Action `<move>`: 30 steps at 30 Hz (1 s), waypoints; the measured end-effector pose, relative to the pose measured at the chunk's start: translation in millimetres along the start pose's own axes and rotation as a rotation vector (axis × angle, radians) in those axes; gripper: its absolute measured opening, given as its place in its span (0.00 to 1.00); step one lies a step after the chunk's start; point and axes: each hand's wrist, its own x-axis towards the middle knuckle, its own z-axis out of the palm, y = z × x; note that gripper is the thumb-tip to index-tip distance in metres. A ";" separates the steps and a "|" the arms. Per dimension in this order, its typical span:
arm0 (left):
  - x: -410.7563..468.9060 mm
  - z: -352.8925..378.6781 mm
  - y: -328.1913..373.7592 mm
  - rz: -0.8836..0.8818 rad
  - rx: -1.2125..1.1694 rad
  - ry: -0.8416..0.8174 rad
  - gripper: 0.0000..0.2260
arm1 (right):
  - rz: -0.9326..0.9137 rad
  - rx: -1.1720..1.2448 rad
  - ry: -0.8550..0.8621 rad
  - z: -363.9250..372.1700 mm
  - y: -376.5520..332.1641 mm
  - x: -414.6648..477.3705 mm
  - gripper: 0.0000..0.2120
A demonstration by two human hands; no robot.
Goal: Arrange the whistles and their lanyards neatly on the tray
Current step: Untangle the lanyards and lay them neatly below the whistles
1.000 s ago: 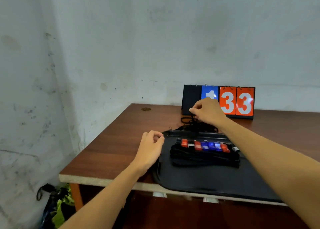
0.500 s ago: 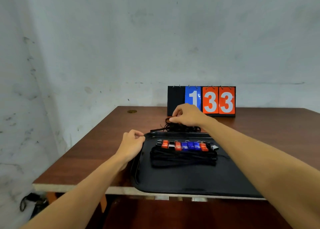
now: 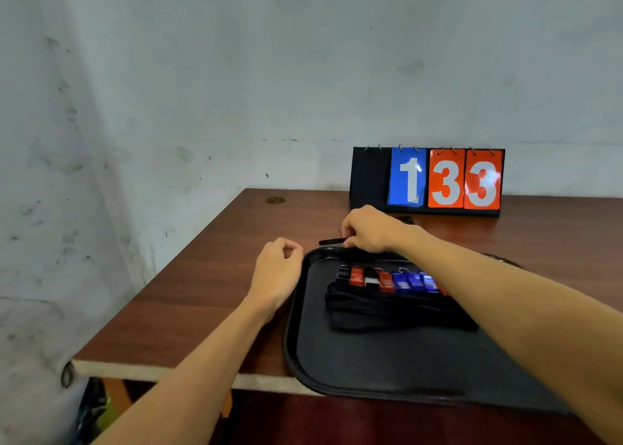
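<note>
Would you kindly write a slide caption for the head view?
Right hand pinches a black lanyard behind the tray of lined-up whistles; left hand curls beside it.

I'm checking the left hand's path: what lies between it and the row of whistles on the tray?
In the head view, only the tray's raised rim and a strip of its bare floor separate the left hand from the whistles.

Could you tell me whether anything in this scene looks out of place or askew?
The tray overhangs the front edge of the table, which looks precarious. One black piece is off the tray, beyond its far rim, pinched by the right hand; the whistles lie in a row on it.
</note>
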 end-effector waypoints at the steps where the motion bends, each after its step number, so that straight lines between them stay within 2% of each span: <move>1: 0.7 0.1 0.1 -0.003 -0.004 -0.001 0.07 | 0.003 0.008 0.028 -3.0 -1.8 2.8 0.07; 4: 2.4 0.0 -1.4 -0.010 -0.001 -0.016 0.07 | 0.054 0.127 0.172 -20.5 -4.3 9.0 0.07; 8: 3.4 0.8 -3.4 -0.059 0.018 -0.094 0.08 | 0.227 0.584 0.466 -47.6 -0.6 17.2 0.06; 10: 10.5 -2.5 2.9 -0.155 -0.009 -0.208 0.13 | 0.256 0.792 0.590 -60.2 2.4 17.2 0.06; 12: 21.7 -5.2 12.5 -0.211 -0.031 -0.249 0.19 | 0.241 0.884 0.663 -71.8 3.0 14.5 0.04; 15: 33.3 -2.3 29.5 -0.104 0.002 -0.168 0.14 | 0.193 0.855 0.791 -86.1 6.8 10.3 0.05; 17: 34.5 4.3 43.6 -0.029 0.012 -0.183 0.14 | 0.140 0.878 0.910 -100.7 10.3 5.0 0.05; 21: 34.0 14.3 70.3 0.074 0.000 -0.213 0.13 | 0.077 1.138 1.133 -138.9 14.9 -2.7 0.08; 23: 33.5 17.7 84.9 0.136 -0.016 -0.182 0.13 | 0.065 1.202 1.074 -147.4 17.6 -7.9 0.07; 26: 32.0 19.8 108.7 0.193 -0.067 -0.133 0.14 | 0.032 1.161 0.867 -143.4 18.8 -22.2 0.05; 30: 29.1 24.3 139.7 0.280 -0.063 -0.109 0.25 | -0.005 1.121 0.730 -138.6 22.2 -43.3 0.06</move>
